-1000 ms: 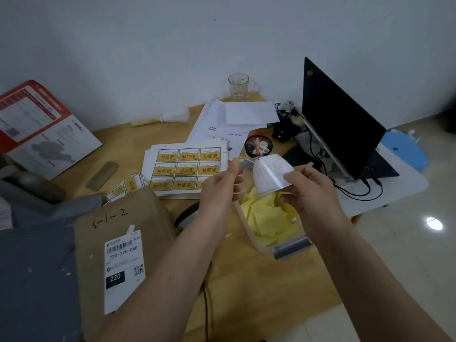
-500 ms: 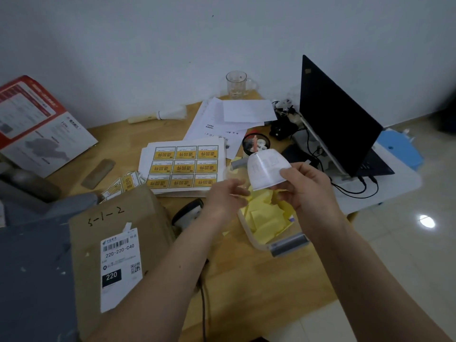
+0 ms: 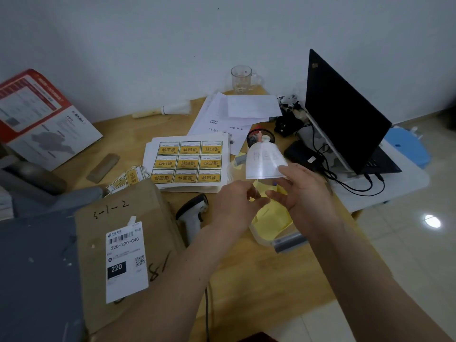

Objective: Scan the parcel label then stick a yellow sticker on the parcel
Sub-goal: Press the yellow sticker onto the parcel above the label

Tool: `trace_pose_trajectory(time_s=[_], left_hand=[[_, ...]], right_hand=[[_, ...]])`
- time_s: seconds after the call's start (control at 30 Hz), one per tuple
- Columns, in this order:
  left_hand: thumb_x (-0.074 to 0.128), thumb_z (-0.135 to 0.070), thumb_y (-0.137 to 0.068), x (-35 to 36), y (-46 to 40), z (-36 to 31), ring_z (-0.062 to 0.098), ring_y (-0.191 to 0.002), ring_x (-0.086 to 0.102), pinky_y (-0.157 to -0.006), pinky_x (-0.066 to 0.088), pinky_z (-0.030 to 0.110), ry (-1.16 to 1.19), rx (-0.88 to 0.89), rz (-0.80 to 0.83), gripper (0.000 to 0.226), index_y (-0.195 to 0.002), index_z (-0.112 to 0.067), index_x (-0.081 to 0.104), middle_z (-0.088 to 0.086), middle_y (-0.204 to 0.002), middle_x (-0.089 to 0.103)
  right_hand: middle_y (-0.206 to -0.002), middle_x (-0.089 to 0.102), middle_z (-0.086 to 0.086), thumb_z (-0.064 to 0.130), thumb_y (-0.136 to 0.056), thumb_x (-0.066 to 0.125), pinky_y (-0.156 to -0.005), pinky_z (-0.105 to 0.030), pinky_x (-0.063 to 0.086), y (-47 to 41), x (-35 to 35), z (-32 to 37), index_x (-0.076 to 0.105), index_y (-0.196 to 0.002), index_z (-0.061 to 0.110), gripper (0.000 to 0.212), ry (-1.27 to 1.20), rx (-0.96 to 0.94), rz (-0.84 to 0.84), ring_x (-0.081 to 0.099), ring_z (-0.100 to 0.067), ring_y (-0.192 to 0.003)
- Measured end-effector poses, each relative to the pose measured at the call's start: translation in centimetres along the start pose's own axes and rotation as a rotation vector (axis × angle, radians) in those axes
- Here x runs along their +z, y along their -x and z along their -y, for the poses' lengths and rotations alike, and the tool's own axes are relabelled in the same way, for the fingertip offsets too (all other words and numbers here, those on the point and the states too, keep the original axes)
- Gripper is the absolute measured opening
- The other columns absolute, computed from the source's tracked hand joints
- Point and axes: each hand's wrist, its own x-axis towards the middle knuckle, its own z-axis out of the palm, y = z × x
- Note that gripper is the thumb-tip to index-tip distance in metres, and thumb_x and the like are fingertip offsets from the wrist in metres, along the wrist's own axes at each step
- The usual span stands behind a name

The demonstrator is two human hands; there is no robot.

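Two hands over the wooden desk, as I see it from the head camera. My right hand pinches a peeled sticker, held upright with its pale back towards me. My left hand has fingers curled inwards at the sticker's lower edge; whether it grips anything I cannot tell. Brown cardboard parcel lies at lower left, white label face up, marked 220. Sheet of yellow stickers lies beyond it. Handheld scanner rests between parcel and left hand. Clear tray of yellow backing scraps sits beneath both hands. Laptop stands open at right.
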Motion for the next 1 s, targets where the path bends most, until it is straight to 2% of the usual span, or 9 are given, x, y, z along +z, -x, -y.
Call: trace_pose_trajectory(time_s=[0.07, 0.23, 0.37, 0.43, 0.53, 0.6, 0.77, 0.9, 1.0], left_hand=[[0.064, -0.043, -0.084, -0.2, 0.2, 0.3, 0.017, -0.082, 0.060, -0.071, 0.049, 0.031, 0.011, -0.012, 0.012, 0.034, -0.085, -0.009, 0.067, -0.002, -0.084, 0.062], [0.043, -0.038, -0.097, -2.2, 1.3, 2.0, 0.018, -0.071, 0.066, -0.081, 0.054, 0.037, 0.400, -0.291, -0.052, 0.051, -0.067, -0.007, 0.070, 0.005, -0.070, 0.071], [0.064, -0.031, -0.088, -5.6, 2.9, 3.9, 0.020, -0.079, 0.068, -0.082, 0.057, 0.041, 0.714, -0.458, -0.290, 0.020, -0.092, -0.013, 0.060, 0.007, -0.087, 0.069], [0.073, -0.032, -0.080, -7.3, 3.9, 4.4, 0.019, -0.083, 0.071, -0.081, 0.057, 0.034, 0.915, -0.490, -0.364, 0.028, -0.097, -0.018, 0.055, 0.008, -0.094, 0.068], [0.088, -0.034, -0.060, -9.0, 5.1, 4.9, 0.023, -0.092, 0.071, -0.086, 0.057, 0.039, 1.174, -0.465, -0.407, 0.058, -0.103, -0.016, 0.053, 0.006, -0.093, 0.066], [0.090, -0.032, -0.056, -9.6, 5.8, 5.5, 0.029, -0.100, 0.068, -0.091, 0.055, 0.045, 1.212, -0.505, -0.436, 0.064, -0.105, -0.014, 0.052, 0.003, -0.091, 0.065], [0.087, -0.031, -0.059, -11.2, 7.0, 8.6, 0.019, -0.095, 0.065, -0.086, 0.054, 0.034, 1.233, -0.735, -0.430, 0.063, -0.109, -0.016, 0.051, 0.006, -0.107, 0.063], [0.076, -0.013, -0.071, -12.5, 7.5, 11.3, 0.020, -0.094, 0.063, -0.081, 0.051, 0.030, 1.153, -0.757, -0.490, 0.047, -0.112, -0.008, 0.055, 0.012, -0.107, 0.065], [0.073, -0.009, -0.073, -13.3, 7.8, 13.3, 0.013, -0.086, 0.059, -0.075, 0.049, 0.027, 1.115, -0.763, -0.538, 0.040, -0.108, -0.010, 0.054, 0.004, -0.096, 0.062]], right_hand=[[-0.090, 0.064, -0.011, 0.005, -0.090, 0.054, -0.064, -0.031, 0.057, -0.2, 0.3, -0.3, 0.055, -0.109, 0.000, 0.020, -0.068, 0.019, 0.050, 0.066, -0.018, -0.080], [-0.086, 0.064, -0.012, 0.004, -0.090, 0.055, -0.072, -0.033, 0.057, -0.4, 2.1, -1.2, 0.054, -0.084, 0.005, 0.006, -0.024, -0.086, 0.016, 0.065, -0.023, -0.079], [-0.077, 0.061, -0.004, 0.006, -0.086, 0.059, -0.063, -0.025, 0.051, -0.1, 4.9, -2.7, 0.059, -0.083, 0.007, 0.003, 0.456, -0.346, -0.114, 0.059, -0.017, -0.071], [-0.078, 0.059, 0.004, 0.008, -0.084, 0.061, -0.062, -0.024, 0.046, 0.3, 6.6, -4.0, 0.057, -0.084, 0.013, 0.007, 0.695, -0.539, -0.067, 0.057, -0.013, -0.072], [-0.090, 0.060, -0.001, 0.006, -0.079, 0.064, -0.069, -0.028, 0.046, 0.9, 8.7, -6.4, 0.055, -0.083, 0.013, 0.012, 0.967, -0.876, 0.101, 0.055, -0.018, -0.085], [-0.093, 0.061, -0.006, 0.006, -0.077, 0.064, -0.072, -0.027, 0.041, 1.3, 10.0, -7.8, 0.057, -0.080, 0.009, 0.009, 1.121, -1.002, 0.164, 0.051, -0.019, -0.091], [-0.091, 0.062, -0.011, 0.000, -0.073, 0.069, -0.072, -0.032, 0.042, 2.3, 12.7, -10.5, 0.059, -0.078, 0.005, 0.012, 1.307, -1.209, 0.244, 0.051, -0.024, -0.087], [-0.087, 0.060, -0.010, -0.001, -0.071, 0.066, -0.069, -0.030, 0.041, 3.1, 15.1, -12.3, 0.058, -0.077, 0.006, 0.012, 1.366, -1.209, 0.279, 0.044, -0.020, -0.086], [-0.085, 0.057, -0.009, -0.005, -0.069, 0.064, -0.068, -0.031, 0.039, 3.5, 16.8, -13.6, 0.056, -0.077, 0.007, 0.016, 1.403, -1.192, 0.310, 0.044, -0.020, -0.082]])
